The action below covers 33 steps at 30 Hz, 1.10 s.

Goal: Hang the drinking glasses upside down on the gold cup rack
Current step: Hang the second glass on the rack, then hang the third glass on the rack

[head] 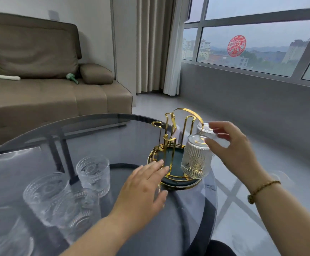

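Observation:
The gold cup rack [176, 130] stands on a round green and gold tray [170, 180] at the right side of the glass table. Two ribbed glasses hang upside down on its right prongs: a near glass [196, 157] and a far glass [205, 129]. My right hand [228, 145] touches the base of the near hung glass with spread fingers. My left hand [145, 187] lies flat, fingers apart, with its fingertips at the tray's left rim. Three upright glasses stand at the left: one [93, 172], another [45, 194] and a third [74, 209].
The round smoked-glass table [98, 133] has its edge close behind and to the right of the rack. A brown sofa [39, 89] stands behind the table. Curtains and a wide window lie at the back right, with grey floor below.

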### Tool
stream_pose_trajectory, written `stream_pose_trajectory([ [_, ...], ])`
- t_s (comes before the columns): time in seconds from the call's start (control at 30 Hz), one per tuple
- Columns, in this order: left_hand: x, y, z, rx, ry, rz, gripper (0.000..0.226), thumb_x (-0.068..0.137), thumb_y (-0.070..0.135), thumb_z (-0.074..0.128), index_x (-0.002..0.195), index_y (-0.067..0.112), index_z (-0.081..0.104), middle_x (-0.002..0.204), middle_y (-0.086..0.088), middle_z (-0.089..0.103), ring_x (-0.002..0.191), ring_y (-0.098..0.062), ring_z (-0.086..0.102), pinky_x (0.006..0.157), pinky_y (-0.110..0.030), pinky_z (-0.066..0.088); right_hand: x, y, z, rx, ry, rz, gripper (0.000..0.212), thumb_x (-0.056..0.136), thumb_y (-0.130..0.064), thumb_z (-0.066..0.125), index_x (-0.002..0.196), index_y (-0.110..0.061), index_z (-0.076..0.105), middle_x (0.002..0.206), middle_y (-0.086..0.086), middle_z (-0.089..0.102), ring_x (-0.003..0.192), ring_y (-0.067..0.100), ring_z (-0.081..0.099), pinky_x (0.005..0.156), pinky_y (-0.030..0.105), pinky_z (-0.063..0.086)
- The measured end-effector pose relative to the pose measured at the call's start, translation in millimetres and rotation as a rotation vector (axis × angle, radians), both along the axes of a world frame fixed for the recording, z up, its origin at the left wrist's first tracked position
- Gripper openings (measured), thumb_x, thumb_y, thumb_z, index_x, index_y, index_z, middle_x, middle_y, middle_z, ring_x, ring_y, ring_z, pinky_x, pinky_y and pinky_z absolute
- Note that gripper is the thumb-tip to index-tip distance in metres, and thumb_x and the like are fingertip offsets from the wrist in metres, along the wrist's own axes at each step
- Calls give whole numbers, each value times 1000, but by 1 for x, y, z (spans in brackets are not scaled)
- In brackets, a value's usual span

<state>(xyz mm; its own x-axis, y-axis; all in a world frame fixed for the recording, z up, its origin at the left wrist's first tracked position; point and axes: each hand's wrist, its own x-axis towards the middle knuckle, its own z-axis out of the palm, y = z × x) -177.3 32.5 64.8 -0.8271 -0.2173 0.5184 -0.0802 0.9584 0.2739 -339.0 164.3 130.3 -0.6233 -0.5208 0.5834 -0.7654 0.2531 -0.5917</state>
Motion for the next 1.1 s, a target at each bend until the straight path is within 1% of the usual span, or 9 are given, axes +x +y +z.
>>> stream_pose_trajectory([
  [0.07,33,5,-18,69,69,-31,31,72,27,48,94,18,69,101,3,72,95,-11,66,88,-22,41,36,-7,-17,-21,-47,140,36,71,-5,65,95,-29,54,92,-6,57,84,8,54,73,0,40],
  [0.13,63,5,-45,69,53,-20,18,66,22,60,80,21,72,88,6,75,85,-9,68,79,-21,47,65,-20,-40,9,-97,231,42,70,-4,67,91,-37,52,89,-17,54,85,2,54,75,-2,38],
  [0.17,74,4,-59,60,26,-15,17,58,19,73,75,22,72,84,8,75,82,-7,69,74,-21,51,74,-27,-52,32,-125,257,42,70,-4,67,91,-36,51,89,-20,52,85,2,54,76,-1,38],
  [0.23,97,3,-81,76,-82,-9,38,37,15,89,69,23,72,79,10,75,76,-5,70,64,-18,54,93,-45,-76,84,-221,299,36,71,-5,67,99,-24,54,90,-13,54,89,10,55,80,5,41],
  [0.37,116,0,-98,36,-138,100,42,28,23,91,66,24,72,75,12,74,71,-3,70,59,-15,54,122,-75,-105,157,-397,372,43,71,-7,67,111,-8,49,102,3,53,98,20,52,93,28,42],
  [0.47,119,2,-100,26,-146,134,41,28,27,90,65,27,72,73,14,74,68,-3,70,53,-14,52,141,-87,-121,266,-468,475,57,70,-16,70,120,-13,41,112,0,49,104,11,46,94,22,36],
  [0.7,121,2,-107,-57,-111,143,38,29,30,88,63,26,73,72,15,75,69,-2,70,53,-13,52,156,-112,-129,408,-515,582,80,65,-28,74,130,-21,28,121,-6,44,113,7,41,94,19,31],
  [0.87,124,-1,-108,-80,-105,123,40,26,35,88,63,29,73,73,18,74,70,1,69,54,-11,51,162,-127,-134,455,-520,627,83,60,-33,77,127,-28,28,124,-5,47,118,11,41,98,24,32],
  [1.1,136,-3,-110,-78,-155,73,43,30,35,89,70,31,73,80,20,74,77,2,69,60,-11,53,161,-132,-136,444,-513,639,74,60,-31,78,119,-22,34,117,-6,49,115,13,44,93,23,33],
])
